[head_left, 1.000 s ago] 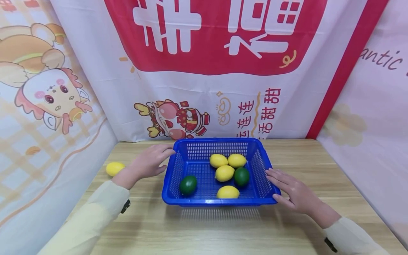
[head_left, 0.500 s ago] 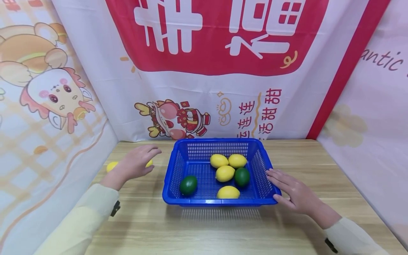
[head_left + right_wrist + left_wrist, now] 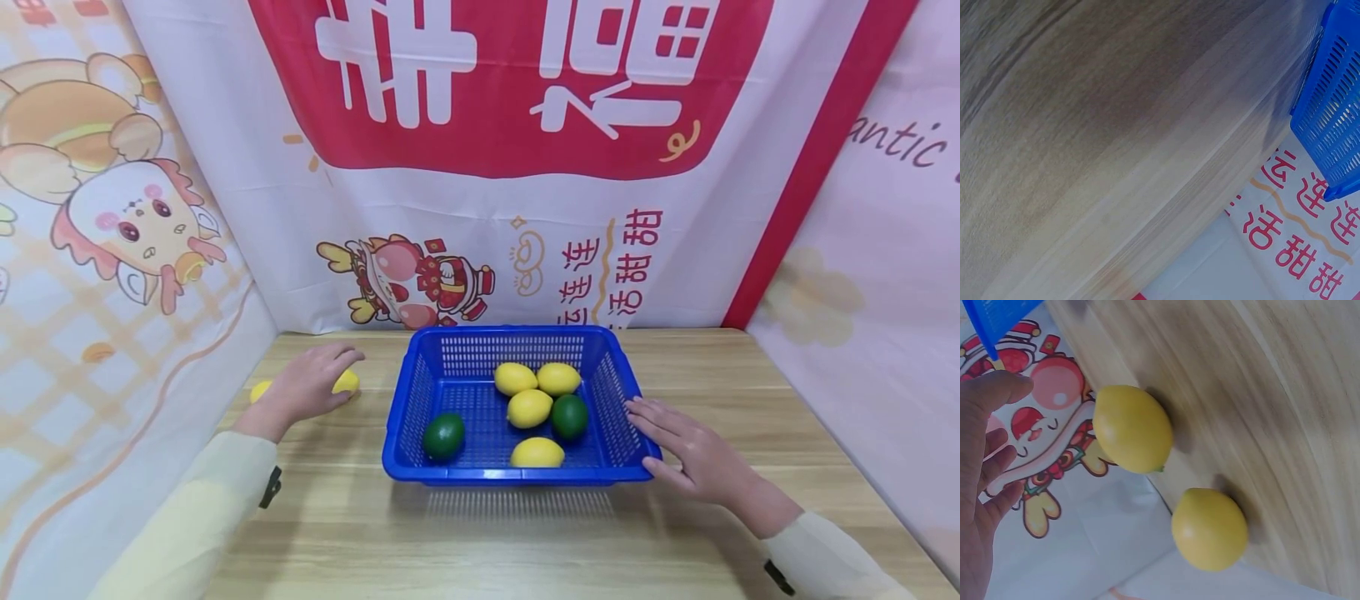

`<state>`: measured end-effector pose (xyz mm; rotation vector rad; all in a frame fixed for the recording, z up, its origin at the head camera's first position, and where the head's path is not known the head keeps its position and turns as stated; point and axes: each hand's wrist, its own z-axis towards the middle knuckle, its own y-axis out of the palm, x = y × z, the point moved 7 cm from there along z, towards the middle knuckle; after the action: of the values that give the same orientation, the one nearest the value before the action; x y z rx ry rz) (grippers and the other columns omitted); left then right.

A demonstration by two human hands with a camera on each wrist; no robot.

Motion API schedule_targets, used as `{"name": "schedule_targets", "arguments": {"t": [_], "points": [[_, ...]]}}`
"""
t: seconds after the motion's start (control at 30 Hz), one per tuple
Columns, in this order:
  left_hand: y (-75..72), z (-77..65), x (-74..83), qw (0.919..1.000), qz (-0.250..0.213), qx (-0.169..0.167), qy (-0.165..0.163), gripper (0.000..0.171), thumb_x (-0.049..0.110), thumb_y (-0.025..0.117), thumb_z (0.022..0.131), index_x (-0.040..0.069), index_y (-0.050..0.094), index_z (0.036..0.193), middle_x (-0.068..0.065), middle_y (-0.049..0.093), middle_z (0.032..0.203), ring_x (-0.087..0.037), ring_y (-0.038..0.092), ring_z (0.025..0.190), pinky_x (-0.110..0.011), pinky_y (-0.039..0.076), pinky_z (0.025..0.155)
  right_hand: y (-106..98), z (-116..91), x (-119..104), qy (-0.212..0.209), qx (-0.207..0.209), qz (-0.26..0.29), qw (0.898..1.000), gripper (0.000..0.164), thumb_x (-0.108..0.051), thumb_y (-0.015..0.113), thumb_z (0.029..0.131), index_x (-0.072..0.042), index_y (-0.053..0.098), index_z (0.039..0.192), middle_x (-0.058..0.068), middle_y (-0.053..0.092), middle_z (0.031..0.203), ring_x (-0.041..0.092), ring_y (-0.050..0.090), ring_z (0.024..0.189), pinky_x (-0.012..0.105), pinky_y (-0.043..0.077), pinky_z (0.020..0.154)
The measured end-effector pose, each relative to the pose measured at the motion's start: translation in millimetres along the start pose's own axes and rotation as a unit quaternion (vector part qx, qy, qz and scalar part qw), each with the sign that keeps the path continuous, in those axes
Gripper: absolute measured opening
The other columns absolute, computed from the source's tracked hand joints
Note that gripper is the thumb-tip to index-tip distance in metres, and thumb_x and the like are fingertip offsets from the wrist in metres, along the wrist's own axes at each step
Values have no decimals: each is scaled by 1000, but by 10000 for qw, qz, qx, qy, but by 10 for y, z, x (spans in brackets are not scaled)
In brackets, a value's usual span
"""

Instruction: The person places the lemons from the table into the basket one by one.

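My left hand (image 3: 309, 385) hovers at the left of the table, beside a lemon (image 3: 346, 382) that shows partly past its fingers. A second lemon (image 3: 260, 391) peeks out behind the wrist. In the left wrist view, the loosely bent fingers (image 3: 999, 465) stand apart from the near lemon (image 3: 1133, 429) and the other lemon (image 3: 1209, 529). My right hand (image 3: 693, 454) touches the right rim of a blue plastic basket (image 3: 495, 474) with extended fingers. Inside lie several lemons (image 3: 529, 408) and two dark green oval fruits, one at the left (image 3: 443, 436), one at the right (image 3: 569, 417).
The basket stands on a wood-grain table (image 3: 495, 550). Behind it hangs a white and red printed cloth (image 3: 480, 200). Printed cloths also flank the table, one on the left (image 3: 150, 358) and one on the right (image 3: 885, 350).
My left hand has left the basket's left rim and moved left to the two loose lemons, slowing lately. The right hand, the basket and its fruit stay put.
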<state>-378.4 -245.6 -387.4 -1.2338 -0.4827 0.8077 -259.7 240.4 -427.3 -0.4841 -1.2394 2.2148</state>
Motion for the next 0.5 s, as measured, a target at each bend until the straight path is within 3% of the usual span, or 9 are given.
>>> {"name": "schedule_targets", "arguments": {"t": [0.3, 0.5], "points": [[142, -23, -145, 9992, -18, -168, -375, 59, 18, 84, 76, -1, 58, 125, -21, 58, 123, -38, 55, 112, -55, 46, 94, 12, -9, 16, 44, -55, -11, 10000, 54, -33, 63, 92, -1, 56, 135, 12, 49, 144, 29, 44, 133, 21, 17, 114], [260, -43, -232, 9989, -12, -125, -449, 60, 16, 84, 74, -1, 57, 125, -21, 56, 123, -40, 54, 111, -55, 46, 93, 13, -14, 20, 25, -2, 8, 10000, 54, -34, 62, 93, -2, 56, 135, 12, 49, 144, 29, 44, 133, 21, 18, 114]]}}
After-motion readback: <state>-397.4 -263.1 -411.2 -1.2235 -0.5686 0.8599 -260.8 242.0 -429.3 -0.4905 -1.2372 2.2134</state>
